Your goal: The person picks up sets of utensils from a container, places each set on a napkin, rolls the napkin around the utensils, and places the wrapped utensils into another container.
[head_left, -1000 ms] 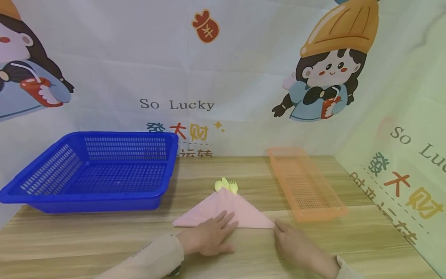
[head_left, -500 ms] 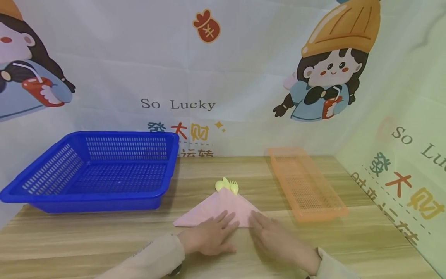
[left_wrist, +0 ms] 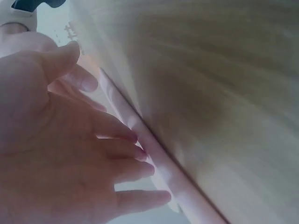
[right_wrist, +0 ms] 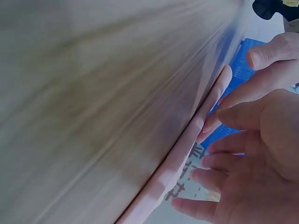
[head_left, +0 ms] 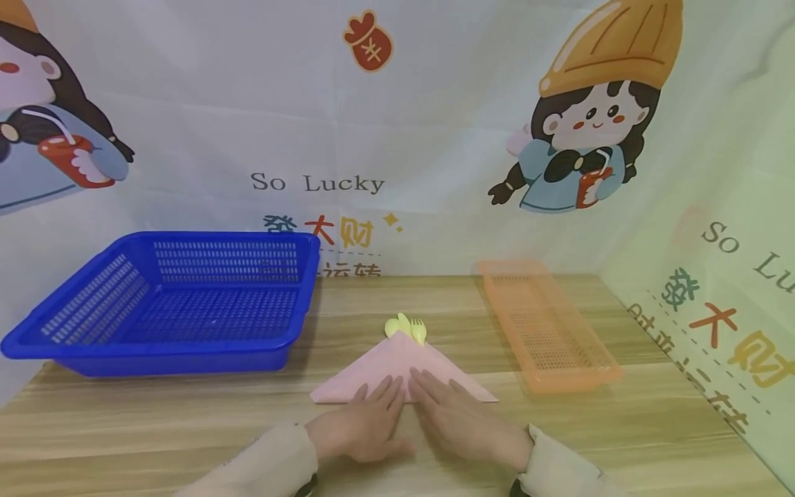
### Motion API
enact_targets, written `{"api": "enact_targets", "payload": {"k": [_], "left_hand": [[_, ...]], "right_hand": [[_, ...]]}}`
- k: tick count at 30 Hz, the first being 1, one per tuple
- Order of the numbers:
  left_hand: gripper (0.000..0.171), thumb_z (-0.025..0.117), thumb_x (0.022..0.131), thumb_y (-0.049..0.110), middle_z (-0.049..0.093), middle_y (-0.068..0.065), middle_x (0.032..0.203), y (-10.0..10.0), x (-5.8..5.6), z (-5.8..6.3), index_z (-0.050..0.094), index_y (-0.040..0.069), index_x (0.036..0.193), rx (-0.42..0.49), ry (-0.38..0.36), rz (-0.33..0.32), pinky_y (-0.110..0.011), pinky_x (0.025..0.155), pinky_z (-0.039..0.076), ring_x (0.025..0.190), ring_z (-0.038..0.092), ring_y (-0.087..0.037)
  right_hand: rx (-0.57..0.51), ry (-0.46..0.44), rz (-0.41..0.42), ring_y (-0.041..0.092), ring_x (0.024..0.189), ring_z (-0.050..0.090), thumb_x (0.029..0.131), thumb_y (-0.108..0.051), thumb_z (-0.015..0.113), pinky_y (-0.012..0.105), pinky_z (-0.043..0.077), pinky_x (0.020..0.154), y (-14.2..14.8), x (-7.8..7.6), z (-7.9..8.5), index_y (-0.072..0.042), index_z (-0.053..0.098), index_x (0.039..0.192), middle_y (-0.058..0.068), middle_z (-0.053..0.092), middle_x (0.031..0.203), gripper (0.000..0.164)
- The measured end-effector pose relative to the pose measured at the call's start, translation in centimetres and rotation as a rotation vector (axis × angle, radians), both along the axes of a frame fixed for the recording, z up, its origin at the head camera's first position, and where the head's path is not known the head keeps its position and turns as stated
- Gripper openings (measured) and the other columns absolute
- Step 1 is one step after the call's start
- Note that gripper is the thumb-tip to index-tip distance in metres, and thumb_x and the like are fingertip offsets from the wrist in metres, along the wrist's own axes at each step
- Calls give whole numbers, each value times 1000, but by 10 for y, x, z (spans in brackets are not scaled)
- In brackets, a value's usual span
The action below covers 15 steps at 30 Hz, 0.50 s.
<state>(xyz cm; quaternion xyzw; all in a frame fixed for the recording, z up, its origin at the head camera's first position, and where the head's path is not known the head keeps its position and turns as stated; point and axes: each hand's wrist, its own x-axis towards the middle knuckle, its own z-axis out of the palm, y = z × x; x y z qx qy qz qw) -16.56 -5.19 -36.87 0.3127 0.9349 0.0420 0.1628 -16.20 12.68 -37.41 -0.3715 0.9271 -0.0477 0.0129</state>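
Note:
A pink napkin (head_left: 391, 362) lies folded into a triangle on the wooden table, its long folded edge towards me. From under its far tip stick out the heads of pale yellow cutlery: a spoon (head_left: 391, 327), a fork (head_left: 419, 331) and, between them, what looks like a knife (head_left: 404, 322); the rest is covered. My left hand (head_left: 366, 422) rests with straight fingers on the middle of the near edge. Right beside it, my right hand (head_left: 462, 419) lies flat, fingertips on the napkin. Both wrist views show extended fingers along the folded edge (left_wrist: 159, 158).
A blue plastic basket (head_left: 180, 360) stands at the left of the table. At the right is a narrow orange basket (head_left: 574, 379). A printed white cloth (head_left: 435, 138) hangs behind the table and along the right side.
My right hand has slid left along the near edge, from the napkin's right corner to its middle beside my left hand. The left hand has stayed almost in place.

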Motion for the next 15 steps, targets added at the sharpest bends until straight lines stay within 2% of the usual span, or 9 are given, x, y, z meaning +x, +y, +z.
{"api": "enact_targets", "payload": {"k": [3, 8, 15], "left_hand": [[80, 41, 85, 57, 18, -16, 146, 0, 0, 0, 25, -1, 138, -14, -6, 0, -52, 105, 19, 134, 14, -30], [80, 42, 85, 56, 21, -16, 145, 0, 1, -2, 26, -1, 137, -28, -4, -7, -53, 104, 20, 133, 16, -30], [84, 44, 83, 58, 19, -19, 144, -2, 3, 0, 26, -5, 136, -24, -14, 47, -64, 99, 11, 133, 18, -31]], "right_hand": [[15, -14, 14, 26, 130, 27, 95, -15, 36, 48, 31, 100, -6, -3, 0, 1, 29, 136, 13, 26, 144, 45], [96, -11, 59, 27, 129, 29, 93, -16, 40, 45, 34, 99, -12, -7, -1, 3, 29, 136, 15, 27, 143, 48], [156, 0, 92, 27, 129, 30, 90, -16, 45, 40, 35, 99, -13, -10, -3, 3, 30, 135, 17, 28, 142, 52]]}}
